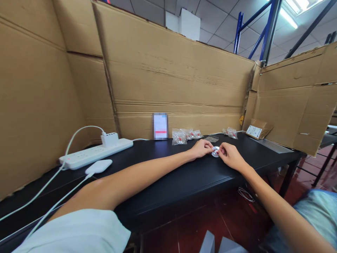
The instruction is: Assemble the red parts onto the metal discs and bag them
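Note:
A small, clear, shiny round piece with a red spot (215,151) is between my two hands at the black tabletop. My left hand (202,149) reaches in from the left, its thumb and fingers pinched on the left edge of the piece. From the right, my right hand (231,154) pinches the opposite edge with its fingertips. The fingers partly cover the piece, so its exact kind cannot be made out. Just behind my left hand lies a flat clear plastic bag (211,139).
Small clear bags with red-spotted pieces (179,136) stand at the back, with more bags (231,133) further right. A blurred phone-like screen (160,126) leans on the cardboard wall (179,77). At left are a white power strip (97,154) and cables; a labelled packet (256,130) lies right.

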### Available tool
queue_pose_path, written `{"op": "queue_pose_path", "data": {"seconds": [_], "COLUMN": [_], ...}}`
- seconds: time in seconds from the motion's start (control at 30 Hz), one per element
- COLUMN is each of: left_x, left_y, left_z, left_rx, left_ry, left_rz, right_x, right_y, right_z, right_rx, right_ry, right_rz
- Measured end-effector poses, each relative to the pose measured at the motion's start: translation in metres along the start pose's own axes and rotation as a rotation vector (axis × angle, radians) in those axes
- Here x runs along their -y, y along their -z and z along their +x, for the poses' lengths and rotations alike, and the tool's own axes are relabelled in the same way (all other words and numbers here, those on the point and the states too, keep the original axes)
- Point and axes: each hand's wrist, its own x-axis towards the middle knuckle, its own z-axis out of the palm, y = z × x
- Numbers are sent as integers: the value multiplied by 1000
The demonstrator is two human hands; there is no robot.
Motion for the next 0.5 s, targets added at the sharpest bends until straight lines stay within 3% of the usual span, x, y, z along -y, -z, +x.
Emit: {"op": "queue_pose_path", "data": {"seconds": [0.23,0.5], "left_x": [-10,-23], "left_y": [-6,-12], "left_z": [-4,-9], "left_rx": [-114,-224], "left_ry": [1,64], "left_rz": [148,217], "right_x": [-8,-16], "right_y": [0,-3], "right_z": [1,3], "right_rx": [-61,-50], "right_ry": [-153,-171], "right_rz": [270,312]}}
